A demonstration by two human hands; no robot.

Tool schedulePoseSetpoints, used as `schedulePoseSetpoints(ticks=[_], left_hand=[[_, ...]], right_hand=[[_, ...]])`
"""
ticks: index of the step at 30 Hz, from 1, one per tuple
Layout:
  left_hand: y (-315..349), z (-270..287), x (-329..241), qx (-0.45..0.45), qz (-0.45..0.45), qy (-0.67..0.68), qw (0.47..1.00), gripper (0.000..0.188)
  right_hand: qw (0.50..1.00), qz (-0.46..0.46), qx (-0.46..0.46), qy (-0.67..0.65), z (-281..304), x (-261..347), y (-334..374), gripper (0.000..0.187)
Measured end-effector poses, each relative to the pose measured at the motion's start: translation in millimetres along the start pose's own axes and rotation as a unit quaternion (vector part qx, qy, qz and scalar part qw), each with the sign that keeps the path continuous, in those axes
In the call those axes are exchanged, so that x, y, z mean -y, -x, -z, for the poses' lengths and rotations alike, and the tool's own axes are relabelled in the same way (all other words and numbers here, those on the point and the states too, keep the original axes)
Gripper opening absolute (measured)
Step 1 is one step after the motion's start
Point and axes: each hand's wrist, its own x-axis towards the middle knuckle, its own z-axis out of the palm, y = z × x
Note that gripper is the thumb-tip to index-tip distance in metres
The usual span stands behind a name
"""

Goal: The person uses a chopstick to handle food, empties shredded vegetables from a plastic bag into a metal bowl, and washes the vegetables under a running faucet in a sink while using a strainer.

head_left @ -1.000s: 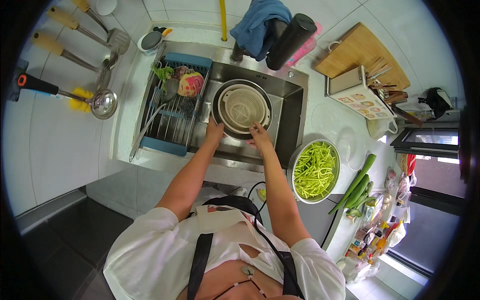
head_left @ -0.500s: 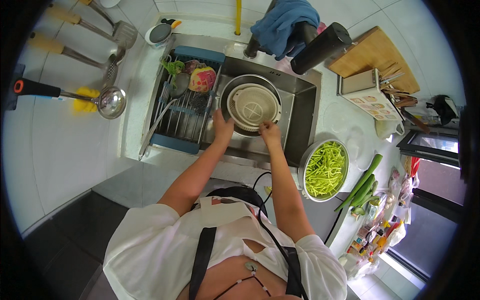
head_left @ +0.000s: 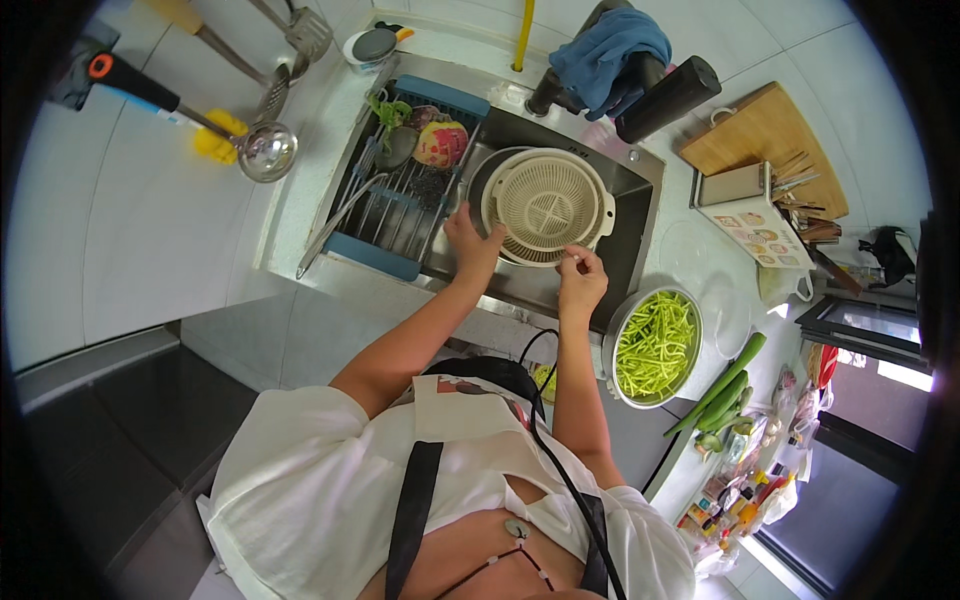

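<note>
A cream plastic colander [head_left: 548, 205] with a slotted base is raised over the sink [head_left: 634, 225], tilted slightly, with a handle tab on its right side. Beneath it, a round metal basin [head_left: 481, 182] shows only along its left edge; the rest is hidden. My right hand [head_left: 582, 282] pinches the colander's near rim. At the near left of the rim is my left hand [head_left: 474, 243], thumb and fingers apart; whether it touches the rim I cannot tell.
A drying rack [head_left: 372, 256] with a pink-and-yellow round item [head_left: 440, 144] and a ladle covers the sink's left side. A metal bowl of cut green beans [head_left: 655, 345] stands right, near long green vegetables [head_left: 722, 400]. A black faucet [head_left: 668, 100] overhangs the back.
The colander has risen out of the metal basin and moved right, along with my right hand. My left hand has shifted slightly right. The whole view has also shifted.
</note>
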Motion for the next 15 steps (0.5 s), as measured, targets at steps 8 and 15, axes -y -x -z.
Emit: schedulePoseSetpoints(ticks=[8,15], left_hand=[[13,99,-27,0.018,-0.009,0.313,0.95,0.056],[-23,163,26,-0.165,0.045,0.268,0.948,0.053]], right_hand=[[0.963,-0.001,0.203,-0.175,-63,37,25,0.02],[0.863,-0.123,0.466,-0.149,-82,52,40,0.027]])
